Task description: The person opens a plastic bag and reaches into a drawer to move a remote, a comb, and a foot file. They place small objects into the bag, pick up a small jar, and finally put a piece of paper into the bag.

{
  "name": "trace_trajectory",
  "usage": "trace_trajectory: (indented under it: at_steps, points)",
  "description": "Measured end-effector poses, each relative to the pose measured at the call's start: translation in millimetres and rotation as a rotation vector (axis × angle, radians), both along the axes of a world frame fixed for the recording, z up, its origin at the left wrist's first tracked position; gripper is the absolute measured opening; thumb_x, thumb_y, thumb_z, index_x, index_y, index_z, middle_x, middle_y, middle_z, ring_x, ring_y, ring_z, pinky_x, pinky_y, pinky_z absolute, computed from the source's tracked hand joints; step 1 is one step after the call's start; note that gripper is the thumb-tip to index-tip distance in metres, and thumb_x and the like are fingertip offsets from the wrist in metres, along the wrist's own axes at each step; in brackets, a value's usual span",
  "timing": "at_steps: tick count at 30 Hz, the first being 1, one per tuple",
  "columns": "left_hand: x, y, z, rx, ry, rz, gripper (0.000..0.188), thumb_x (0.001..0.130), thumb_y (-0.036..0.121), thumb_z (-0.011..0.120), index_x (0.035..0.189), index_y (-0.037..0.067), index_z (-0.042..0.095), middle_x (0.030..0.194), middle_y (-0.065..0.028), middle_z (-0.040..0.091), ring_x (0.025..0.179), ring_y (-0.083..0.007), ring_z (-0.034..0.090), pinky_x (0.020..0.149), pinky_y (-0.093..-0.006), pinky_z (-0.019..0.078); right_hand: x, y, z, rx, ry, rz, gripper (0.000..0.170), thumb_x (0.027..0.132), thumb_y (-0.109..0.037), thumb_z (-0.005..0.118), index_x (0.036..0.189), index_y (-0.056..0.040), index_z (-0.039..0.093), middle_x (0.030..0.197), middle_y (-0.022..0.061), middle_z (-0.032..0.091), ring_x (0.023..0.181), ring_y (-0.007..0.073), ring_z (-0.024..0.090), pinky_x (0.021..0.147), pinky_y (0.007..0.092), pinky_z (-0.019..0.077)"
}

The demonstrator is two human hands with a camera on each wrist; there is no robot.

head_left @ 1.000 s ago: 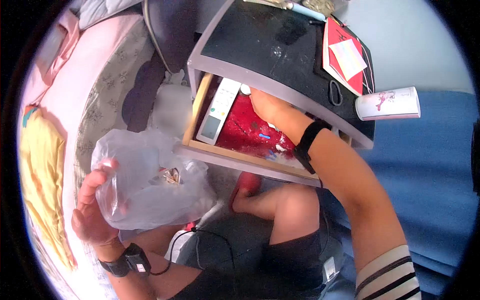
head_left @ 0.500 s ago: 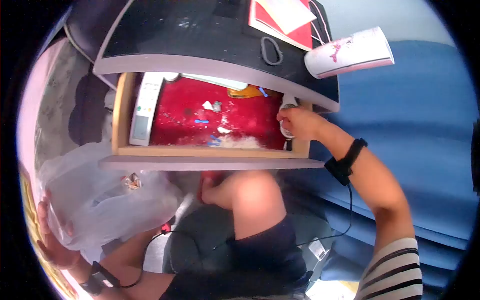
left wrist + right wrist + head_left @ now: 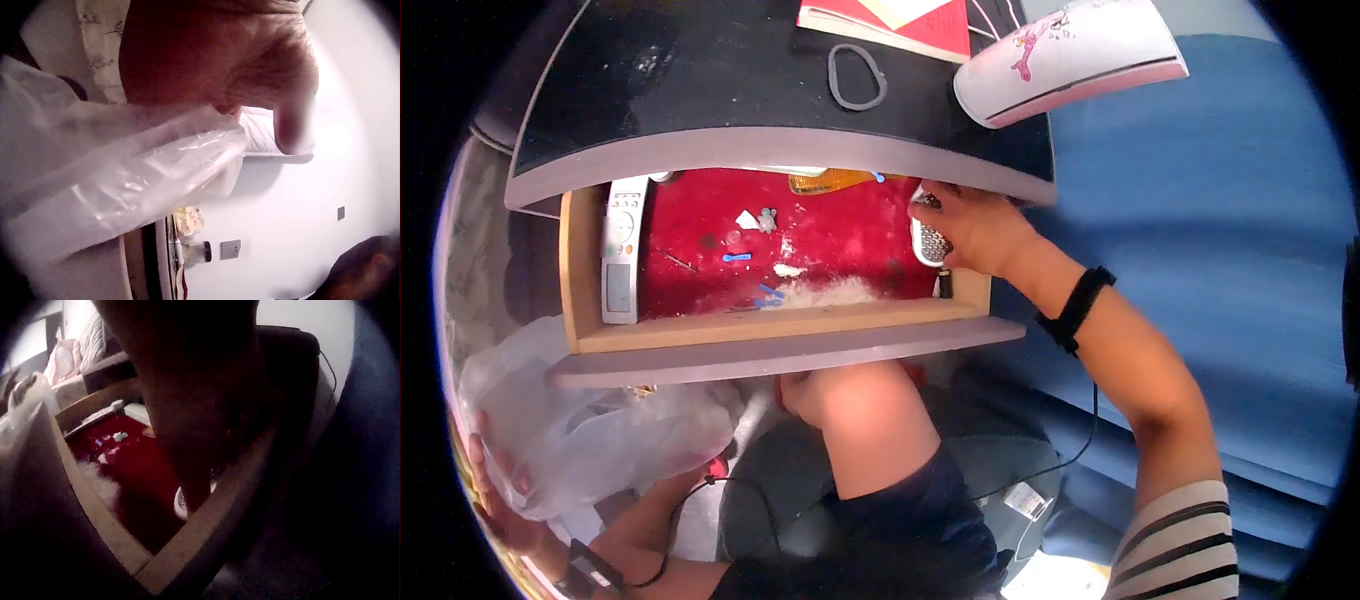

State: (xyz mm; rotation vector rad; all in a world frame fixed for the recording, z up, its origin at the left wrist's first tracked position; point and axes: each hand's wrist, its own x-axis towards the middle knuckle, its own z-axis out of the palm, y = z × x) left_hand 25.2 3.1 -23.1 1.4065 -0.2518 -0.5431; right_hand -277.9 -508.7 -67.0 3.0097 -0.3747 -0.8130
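My right hand [image 3: 990,235] reaches into the right end of a pulled-out drawer [image 3: 800,323], its fingers and thumb gripping a white-rimmed object [image 3: 931,244] with a dark, patterned face. In the right wrist view the hand [image 3: 194,400] is dark and covers most of that object [image 3: 180,503]. At the far left, my left hand [image 3: 505,500] stands behind a translucent plastic bag [image 3: 590,430]. The left wrist view shows its palm [image 3: 212,56] and thumb apart from the fingers, with the bag [image 3: 125,181] draped over the fingers, which are mostly hidden.
A white remote [image 3: 622,250], blue bits [image 3: 737,257], white scraps and powder lie on the drawer's red lining. On the black top are a grey band [image 3: 857,78], a red book [image 3: 920,38] and a white cylinder [image 3: 1070,62]. A blue curtain [image 3: 1200,250] hangs right.
My right hand has moved from the drawer's middle to its right end and now grips the white-rimmed object. The view has shifted; the left hand stays with the bag.
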Motion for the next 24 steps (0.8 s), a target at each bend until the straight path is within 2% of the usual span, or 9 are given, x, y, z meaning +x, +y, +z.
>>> trace_trajectory:
  at_steps: [3,8,10,13,16,19,22,23,24]
  points:
    - [4,9,-9,-0.065,0.002,0.095,0.076,0.080,0.048,0.050,0.134,0.001,0.024,0.144,-0.0134,0.011,0.105,-0.0161,0.048,0.078,-0.0222,0.0438,-1,2,1,-0.006,-0.036,0.000,0.065,0.058,-0.019,0.075,0.117,-0.0171,0.046,0.126,0.0100,0.038,0.118,0.0316,0.037,0.094,0.0421,0.0350]
    - [12,-7,-4,-0.438,0.266,-0.469,0.075,0.079,0.059,0.038,0.133,0.008,0.030,0.141,-0.0138,0.021,0.131,-0.0294,0.016,0.105,-0.0430,0.0156,-15,2,-6,-0.134,-0.037,0.059,0.034,0.065,-0.015,0.064,0.098,-0.0109,0.056,0.104,0.0082,0.053,0.101,0.0274,0.049,0.087,0.0422,0.0381]
    - [12,-8,-3,-0.452,0.321,-0.479,0.080,0.076,0.064,0.036,0.133,0.008,0.030,0.141,-0.0142,0.021,0.131,-0.0294,0.015,0.105,-0.0439,0.0137,-19,3,-3,-0.147,0.115,0.144,0.021,0.068,-0.013,0.059,0.089,-0.0095,0.059,0.091,0.0068,0.058,0.092,0.0254,0.053,0.084,0.0421,0.0387]
    - [9,-17,1,-0.483,0.331,-0.542,0.081,0.076,0.064,0.037,0.133,0.007,0.030,0.141,-0.0143,0.021,0.131,-0.0297,0.015,0.105,-0.0430,0.0138,-12,14,6,-0.039,0.410,0.262,0.018,0.069,-0.010,0.054,0.085,-0.0107,0.061,0.084,0.0065,0.060,0.088,0.0238,0.056,0.082,0.0409,0.0391]
    - [10,-11,2,-0.435,0.313,-0.473,0.075,0.079,0.059,0.037,0.133,0.008,0.031,0.141,-0.0125,0.022,0.131,-0.0281,0.016,0.105,-0.0413,0.0157,7,27,15,0.031,0.573,0.296,0.019,0.069,-0.008,0.054,0.087,-0.0105,0.061,0.088,0.0083,0.061,0.091,0.0237,0.055,0.082,0.0396,0.0393]
    - [10,-10,7,-0.372,0.273,-0.501,0.062,0.084,0.049,0.036,0.133,0.011,0.032,0.141,-0.0104,0.025,0.130,-0.0245,0.020,0.104,-0.0383,0.0179,3,16,14,0.274,0.391,0.092,0.024,0.071,-0.005,0.053,0.092,-0.0102,0.061,0.096,0.0087,0.060,0.096,0.0246,0.055,0.084,0.0383,0.0400]
    - [10,-10,13,-0.304,0.280,-0.518,0.050,0.089,0.037,0.035,0.133,0.014,0.034,0.139,-0.0089,0.028,0.129,-0.0207,0.023,0.104,-0.0362,0.0197,2,12,28,0.160,0.261,0.020,0.028,0.072,-0.003,0.051,0.098,-0.0093,0.059,0.101,0.0080,0.059,0.100,0.0255,0.053,0.090,0.0374,0.0386]
    - [10,-12,13,-0.303,0.280,-0.551,0.047,0.090,0.034,0.034,0.133,0.015,0.034,0.139,-0.0086,0.029,0.129,-0.0196,0.024,0.103,-0.0355,0.0213,-4,4,20,-0.004,0.275,0.069,0.031,0.073,-0.001,0.049,0.101,-0.0098,0.058,0.105,0.0073,0.057,0.102,0.0256,0.052,0.093,0.0370,0.0370]
    - [-4,-49,23,-0.341,0.268,-0.630,0.046,0.090,0.032,0.034,0.133,0.015,0.034,0.139,-0.0086,0.030,0.128,-0.0189,0.025,0.102,-0.0345,0.0245,-7,-1,18,-0.031,0.277,0.046,0.029,0.074,-0.002,0.050,0.101,-0.0096,0.058,0.105,0.0077,0.057,0.102,0.0256,0.052,0.093,0.0369,0.0373]
